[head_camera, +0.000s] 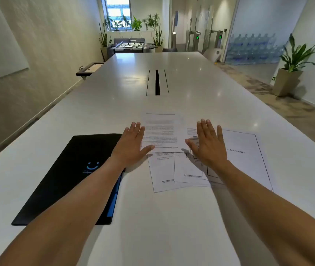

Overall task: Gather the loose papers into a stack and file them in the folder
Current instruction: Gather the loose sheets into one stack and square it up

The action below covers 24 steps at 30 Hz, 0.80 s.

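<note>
On the long white table (172,217) there is one flat black folder (62,175) with a blue smile mark, at near left. One loose spread of white printed paper sheets (245,156) lies at near right; about five sheets can be told apart where their edges overlap, and the exact number is not certain. Two bare hands show, the left hand (131,145) and the right hand (208,144), each with flat, spread fingers. One dark cable slot (157,82) sits mid-table. One green potted plant in a beige planter (289,73) stands far right, and several more plants line the far window. One foosball table (131,46) stands far off.
</note>
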Motion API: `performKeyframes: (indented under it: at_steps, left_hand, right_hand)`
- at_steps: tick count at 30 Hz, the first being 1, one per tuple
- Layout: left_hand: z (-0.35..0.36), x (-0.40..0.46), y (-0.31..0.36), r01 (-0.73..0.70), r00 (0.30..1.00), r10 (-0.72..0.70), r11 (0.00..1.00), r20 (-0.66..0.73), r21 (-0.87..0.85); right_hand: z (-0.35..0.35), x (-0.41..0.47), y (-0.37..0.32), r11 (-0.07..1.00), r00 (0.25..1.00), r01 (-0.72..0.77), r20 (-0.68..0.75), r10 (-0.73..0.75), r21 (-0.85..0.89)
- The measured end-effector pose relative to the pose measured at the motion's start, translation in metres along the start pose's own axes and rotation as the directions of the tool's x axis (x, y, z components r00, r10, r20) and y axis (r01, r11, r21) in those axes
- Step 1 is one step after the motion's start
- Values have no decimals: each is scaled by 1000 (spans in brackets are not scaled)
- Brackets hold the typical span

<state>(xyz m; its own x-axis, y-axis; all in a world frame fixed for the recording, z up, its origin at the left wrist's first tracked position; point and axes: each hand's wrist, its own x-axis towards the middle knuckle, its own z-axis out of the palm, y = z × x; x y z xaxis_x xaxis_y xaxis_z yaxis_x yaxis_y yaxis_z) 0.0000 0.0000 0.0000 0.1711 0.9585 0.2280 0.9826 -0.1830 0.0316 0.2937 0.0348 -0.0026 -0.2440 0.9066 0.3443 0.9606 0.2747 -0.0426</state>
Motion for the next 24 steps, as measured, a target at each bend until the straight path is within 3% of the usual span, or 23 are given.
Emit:
performKeyframes:
  at_steps: [4,9,12,15,19,24]
  left_hand:
    - [15,-4,4,25,994,-15,996,105,-88]
    - [30,-5,7,19,987,5,988,161,-151]
    - [33,-6,8,18,988,11,982,151,-190]
    - [37,-5,7,27,986,3,983,166,-179]
    - [42,-5,7,51,985,-23,984,169,-169]
    - [41,-6,9,43,987,-18,986,160,-158]
  right_hand:
    - [12,-2,-3,996,992,-70,107,63,60]
    - [11,0,-18,987,997,-68,-19,72,148]
    - [8,5,-28,963,991,-127,-11,134,237]
    - [4,11,-36,891,967,-252,58,249,379]
    - [4,22,-45,815,915,-402,212,343,417]
    - [-2,40,-50,617,844,-536,357,400,576]
